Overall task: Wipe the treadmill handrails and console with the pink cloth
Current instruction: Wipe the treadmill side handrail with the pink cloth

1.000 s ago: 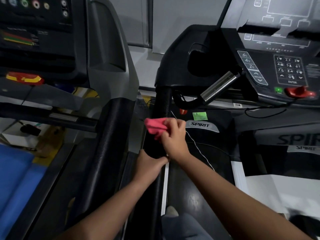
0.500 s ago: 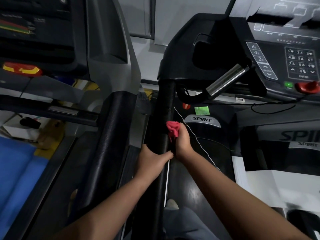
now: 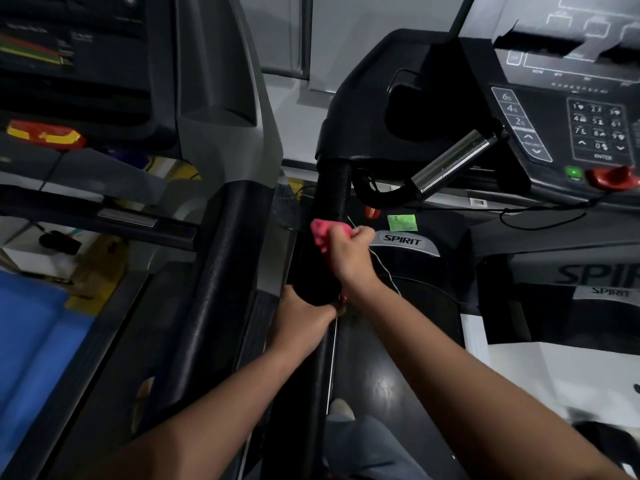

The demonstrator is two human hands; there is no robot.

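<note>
Here the pink cloth (image 3: 325, 233) sits bunched inside the right hand (image 3: 348, 252), against the handrail (image 3: 330, 192).

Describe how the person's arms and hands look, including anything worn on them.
Both arms are bare from the picture's lower edge to the wrists, with no sleeves in view. The left hand and right hand wear no gloves, and no watch, ring or bracelet shows. No markings are visible.

Black treadmill deck (image 3: 388, 382), foot (image 3: 341, 408) on it
</note>
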